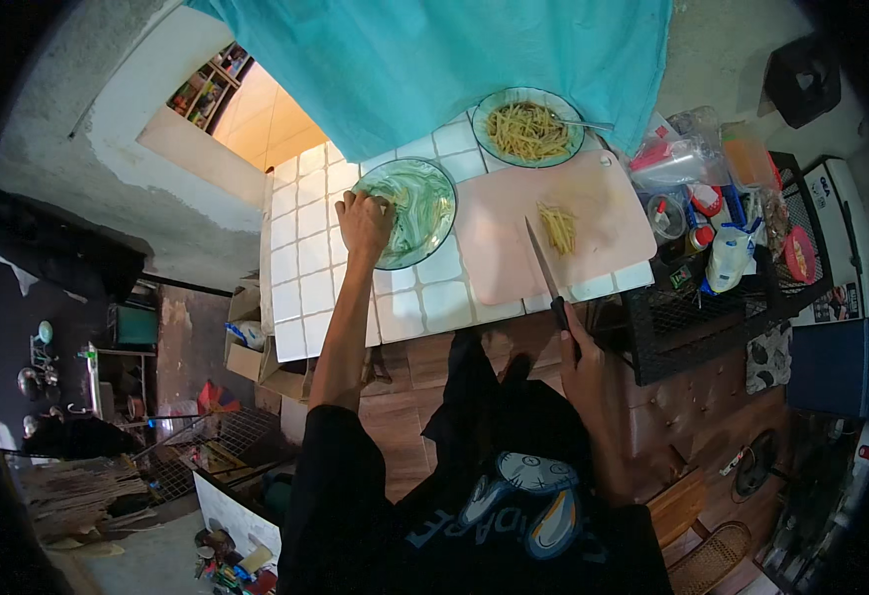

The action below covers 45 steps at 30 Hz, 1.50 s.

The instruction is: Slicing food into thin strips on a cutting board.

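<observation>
My left hand (366,222) is over the left side of a round clear glass plate (423,212), its fingers bunched near the rim. The fingertips are partly hidden, so what they hold or grip is unclear. Whitish-green streaks show across the glass. My right hand (579,353) grips a kitchen knife (543,260) by its black handle, blade pointing away from me over a pink cutting board (501,253). Just right of the blade lies a small bunch of pale yellow cut strips (558,228). Behind the board, a glass bowl (481,134) holds many similar strips (527,130) and a metal utensil (583,123).
The white tiled counter (314,238) ends at a front edge before me. A turquoise curtain (434,67) hangs behind it. At the right, a black mesh rack (702,320) is crowded with bottles and packets. A cardboard box (245,361) stands left of the counter.
</observation>
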Available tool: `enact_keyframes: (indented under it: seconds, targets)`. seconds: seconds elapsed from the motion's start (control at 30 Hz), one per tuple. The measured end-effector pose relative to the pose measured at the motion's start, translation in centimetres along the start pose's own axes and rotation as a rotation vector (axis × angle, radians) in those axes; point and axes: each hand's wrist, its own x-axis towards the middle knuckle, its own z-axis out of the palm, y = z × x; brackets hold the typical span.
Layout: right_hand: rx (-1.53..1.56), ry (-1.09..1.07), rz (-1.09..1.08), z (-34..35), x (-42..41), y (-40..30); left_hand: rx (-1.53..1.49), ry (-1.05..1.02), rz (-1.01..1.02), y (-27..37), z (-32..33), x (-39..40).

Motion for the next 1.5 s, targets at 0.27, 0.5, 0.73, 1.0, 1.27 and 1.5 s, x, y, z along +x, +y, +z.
enact_keyframes:
  seconds: [0.27,0.5,0.73,1.0,1.27,1.5]
  targets:
    - [-0.018,0.099,-0.073,-1.0,-0.9,1.8,-0.118,-0.036,-0.024,-1.3,2.1,1.8]
    - [-0.096,0.055,0.067,-0.8,-1.0,0.1,-0.138,-0.089,-0.077,-2.5,3.3,2.2]
    - [-0.412,0.072,-0.042,0.4,-1.1,2.4,-0.240,-0.282,-0.128,-1.8,0.0,3.8]
    - [-0.266,0.080,0.010,0.2,-0.7,1.9,-0.958,-0.240,0.003,10.3,-5.4,-0.8]
    - [-0.007,0.184,-0.067,-0.1,-0.6,2.9,-1.118,-0.385,-0.140,19.3,-1.8,-6.3]
    - [0.006,0.093,0.028,0.2,-1.0,2.4,-0.922,-0.098,-0.058,19.9,0.3,-7.0]
